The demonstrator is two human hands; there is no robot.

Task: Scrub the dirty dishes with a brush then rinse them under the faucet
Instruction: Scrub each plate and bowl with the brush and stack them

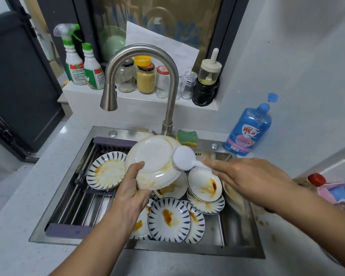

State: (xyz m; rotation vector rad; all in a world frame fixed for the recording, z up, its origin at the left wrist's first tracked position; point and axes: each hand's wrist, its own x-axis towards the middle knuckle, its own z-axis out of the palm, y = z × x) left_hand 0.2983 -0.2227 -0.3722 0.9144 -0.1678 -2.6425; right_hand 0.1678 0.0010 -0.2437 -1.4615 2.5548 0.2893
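From the head camera, the left hand (pixel 131 188) grips a white plate (pixel 153 162) by its lower rim, thumb curled over the edge. The plate is held tilted above the sink (pixel 241 251) with its sauce-smeared underside facing up. The right hand (pixel 245 176) is closed round the handle of a brush (pixel 184 157), whose round white head presses against the plate's right edge. Below them, blue-patterned dirty plates (pixel 168 219) lie overlapping in the basin. One more plate (pixel 106 172) sits on the drying rack (pixel 84 196) at the left. The faucet (pixel 139 76) arches behind the held plate, with a green sponge (pixel 187 137) beside its base and a blue soap bottle (pixel 249 130) further right.
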